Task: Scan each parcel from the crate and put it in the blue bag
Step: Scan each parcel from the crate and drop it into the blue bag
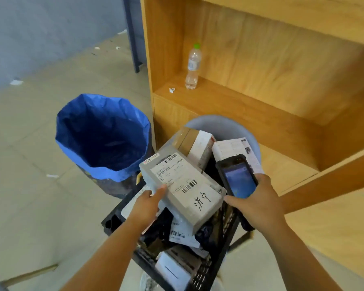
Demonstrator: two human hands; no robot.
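Observation:
A grey box parcel (pixel 183 185) with a white shipping label, barcodes and black handwriting is held above the black crate (pixel 206 267). My left hand (pixel 148 203) grips its left edge, thumb on top. In my right hand (pixel 254 203) is a black handheld scanner (pixel 236 177), screen lit, just right of the parcel. The blue bag (pixel 103 135) stands open to the left of the crate, and nothing shows inside it. Several other parcels (pixel 182 235) lie in the crate below.
A wooden shelf unit (pixel 261 80) rises to the right and behind, with a clear water bottle (pixel 192 68) on its low shelf. A grey round stool or bin (pixel 216 127) sits behind the crate. Scraps of paper litter the tiled floor (pixel 29 185).

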